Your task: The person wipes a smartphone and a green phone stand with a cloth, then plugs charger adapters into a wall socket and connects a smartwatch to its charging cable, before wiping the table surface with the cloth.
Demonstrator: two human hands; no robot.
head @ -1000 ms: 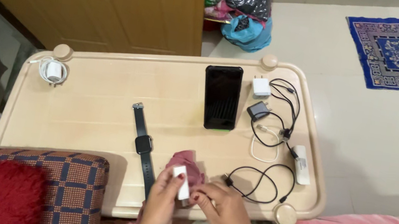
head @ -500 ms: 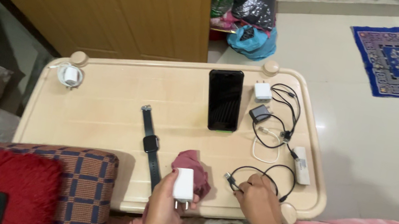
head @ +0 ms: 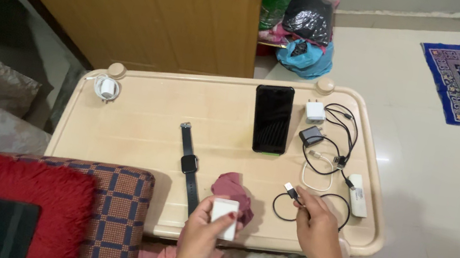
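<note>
- White charger block: clasped in the left hand at the near edge of the surface, at about 6 o'clock, fingers wrapped round its sides.
- Black cable: its plug end is pinched between the fingertips of the right hand and lifted slightly, while the rest lies looped on the surface at about 5 o'clock.
- The two hands are apart, each closed on its own thing, with a crumpled maroon cloth lying between them and touching the charger block's far side.
- A smartwatch with a dark strap lies flat just left of the cloth, near the centre.
- A black phone lies face up toward 1 o'clock.
- Right of the phone sit a small white plug, a dark adapter, tangled black leads and a white cable loop.
- A white stick-shaped device lies at the 3 o'clock edge.
- A coiled white charger rests at the 10 o'clock corner.
</note>
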